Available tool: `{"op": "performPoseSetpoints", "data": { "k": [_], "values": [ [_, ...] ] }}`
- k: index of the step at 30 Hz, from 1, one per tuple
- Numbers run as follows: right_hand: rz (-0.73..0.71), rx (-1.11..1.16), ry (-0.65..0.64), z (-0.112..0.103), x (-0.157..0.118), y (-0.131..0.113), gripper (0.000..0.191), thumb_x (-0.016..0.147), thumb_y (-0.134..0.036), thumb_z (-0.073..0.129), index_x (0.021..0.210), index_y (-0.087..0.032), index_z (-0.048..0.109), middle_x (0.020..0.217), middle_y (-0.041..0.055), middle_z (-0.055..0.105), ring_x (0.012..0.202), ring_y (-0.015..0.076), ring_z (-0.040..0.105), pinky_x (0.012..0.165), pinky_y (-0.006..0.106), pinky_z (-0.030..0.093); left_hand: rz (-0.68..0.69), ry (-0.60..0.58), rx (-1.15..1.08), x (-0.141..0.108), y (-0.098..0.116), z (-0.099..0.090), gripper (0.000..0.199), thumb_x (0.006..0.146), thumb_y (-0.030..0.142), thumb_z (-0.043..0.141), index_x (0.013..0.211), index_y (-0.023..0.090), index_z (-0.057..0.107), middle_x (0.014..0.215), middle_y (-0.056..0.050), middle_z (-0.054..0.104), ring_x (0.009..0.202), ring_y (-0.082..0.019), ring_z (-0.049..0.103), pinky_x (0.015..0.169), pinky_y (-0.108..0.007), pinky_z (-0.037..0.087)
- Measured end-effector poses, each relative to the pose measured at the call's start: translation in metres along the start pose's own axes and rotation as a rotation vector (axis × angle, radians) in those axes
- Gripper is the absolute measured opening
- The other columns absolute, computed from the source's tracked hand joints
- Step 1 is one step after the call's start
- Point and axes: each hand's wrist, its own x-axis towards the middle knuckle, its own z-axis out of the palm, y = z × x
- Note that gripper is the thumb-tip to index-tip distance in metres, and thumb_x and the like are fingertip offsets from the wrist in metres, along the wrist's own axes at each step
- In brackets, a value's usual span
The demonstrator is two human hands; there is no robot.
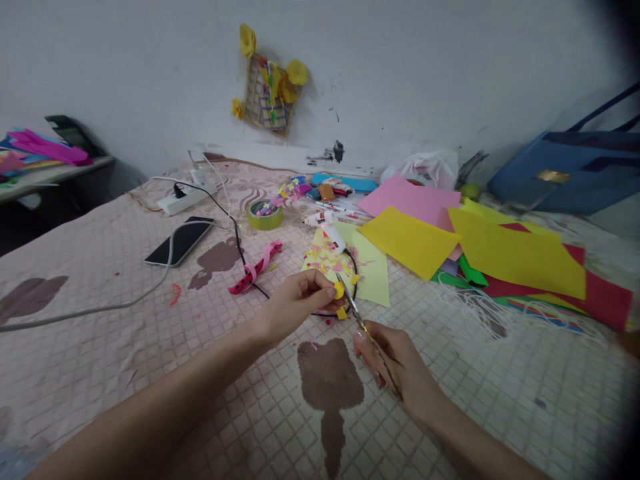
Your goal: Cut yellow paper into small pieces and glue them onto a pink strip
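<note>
Near the middle of the view, my left hand [303, 300] pinches a small yellow paper piece [339, 290] between thumb and fingers. My right hand [387, 363] is wrapped round a pair of scissors [354, 309], whose blades point up and left and reach the right edge of the yellow piece. Small yellow scraps [342, 313] lie just beyond the hands by a black cable. A white glue gun [333, 233] rests on a pale yellow sheet [373, 270] strewn with pink and yellow bits.
Coloured sheets [410, 241] and white string [480, 310] lie at the right, a blue bag [570, 167] behind them. Green tape [265, 215], a pink-red strip [256, 268], a phone [181, 241] and a power strip [187, 199] are at the left. Cables cross the cloth.
</note>
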Motion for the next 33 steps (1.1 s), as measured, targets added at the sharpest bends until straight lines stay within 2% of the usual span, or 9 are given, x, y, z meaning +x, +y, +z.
{"op": "performPoseSetpoints", "data": {
  "k": [8,16,22,25,27,30,33],
  "values": [
    [0.023,-0.019,-0.024,0.0,-0.001,0.002,0.039,0.082,-0.052,0.045,0.059,-0.02,0.043,0.046,-0.005,0.036,0.04,0.0098,0.035,0.039,0.022,0.024,-0.032,-0.044,0.0,0.003,0.004,-0.005,0.018,0.077,0.025,0.064,0.076,0.011,0.052,0.076,-0.003,0.065,0.071,-0.01,0.063,0.073,-0.025,0.05],
    [0.043,0.005,-0.055,0.002,-0.002,0.01,0.038,0.086,-0.049,0.042,0.062,-0.019,0.045,0.05,-0.0051,0.036,0.041,0.0081,0.035,0.038,0.02,0.024,-0.091,-0.15,0.01,0.005,0.009,-0.018,0.02,0.074,0.026,0.067,0.077,0.011,0.053,0.079,-0.004,0.067,0.074,-0.012,0.065,0.078,-0.029,0.05],
    [0.107,0.063,-0.07,0.003,-0.002,0.006,0.043,0.083,-0.056,0.041,0.061,-0.019,0.045,0.045,-0.0061,0.036,0.038,0.0076,0.034,0.037,0.02,0.025,-0.135,-0.189,-0.02,0.007,0.011,-0.024,0.022,0.071,0.024,0.07,0.075,0.011,0.052,0.079,-0.004,0.066,0.076,-0.013,0.066,0.08,-0.03,0.05],
    [0.119,0.128,-0.065,0.002,0.0,0.003,0.044,0.082,-0.058,0.04,0.065,-0.018,0.048,0.045,-0.0067,0.036,0.038,0.0075,0.033,0.037,0.02,0.025,-0.141,-0.177,-0.005,0.006,0.01,-0.022,0.022,0.071,0.024,0.069,0.075,0.011,0.052,0.081,-0.005,0.067,0.077,-0.014,0.066,0.081,-0.031,0.049],
    [0.077,0.149,-0.067,0.001,0.0,0.001,0.043,0.083,-0.057,0.04,0.068,-0.018,0.049,0.048,-0.0067,0.036,0.041,0.0079,0.034,0.04,0.021,0.026,-0.121,-0.146,0.003,0.005,0.009,-0.017,0.021,0.073,0.025,0.068,0.075,0.011,0.052,0.082,-0.006,0.067,0.077,-0.014,0.065,0.08,-0.031,0.049],
    [-0.003,0.116,-0.068,0.001,-0.002,0.0,0.042,0.087,-0.054,0.037,0.07,-0.018,0.048,0.051,-0.006,0.036,0.046,0.0085,0.036,0.044,0.022,0.027,-0.06,-0.074,-0.013,0.003,0.006,-0.008,0.019,0.075,0.026,0.065,0.076,0.011,0.052,0.08,-0.005,0.066,0.075,-0.012,0.064,0.078,-0.029,0.049],
    [-0.022,0.075,-0.053,0.003,-0.004,0.001,0.043,0.087,-0.054,0.036,0.068,-0.017,0.048,0.05,-0.0064,0.035,0.045,0.0084,0.036,0.044,0.023,0.025,-0.014,-0.023,-0.041,0.001,0.004,-0.001,0.019,0.077,0.026,0.064,0.076,0.012,0.051,0.079,-0.004,0.065,0.073,-0.011,0.063,0.076,-0.03,0.05]
  ]
}}
